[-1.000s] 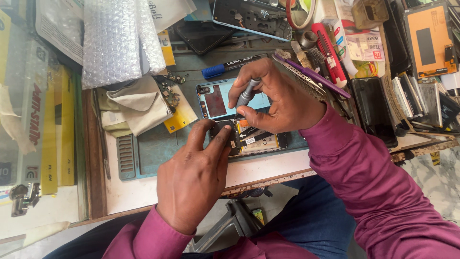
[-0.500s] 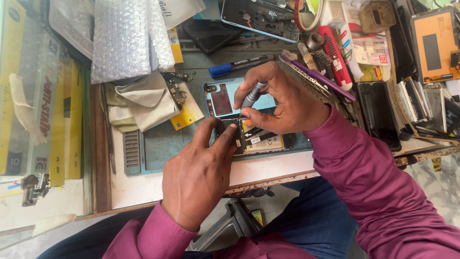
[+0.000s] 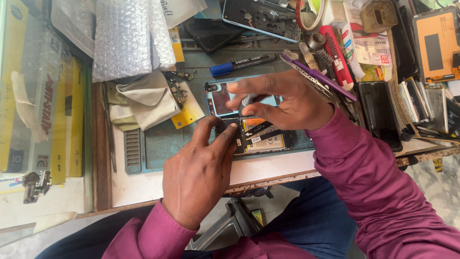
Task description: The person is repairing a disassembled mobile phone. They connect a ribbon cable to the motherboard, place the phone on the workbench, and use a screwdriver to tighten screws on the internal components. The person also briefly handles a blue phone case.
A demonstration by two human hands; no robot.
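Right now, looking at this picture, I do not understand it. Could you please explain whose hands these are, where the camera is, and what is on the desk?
There is no machine here. The camera is worn on a person's head and looks down, so both hands belong to that person. The left hand presses its fingers on an opened phone lying on a green mat. The right hand holds a small grey tool over the phone's insides. Around it lie a blue-capped marker, bubble wrap, a folded cloth, a purple tool and a red tool.
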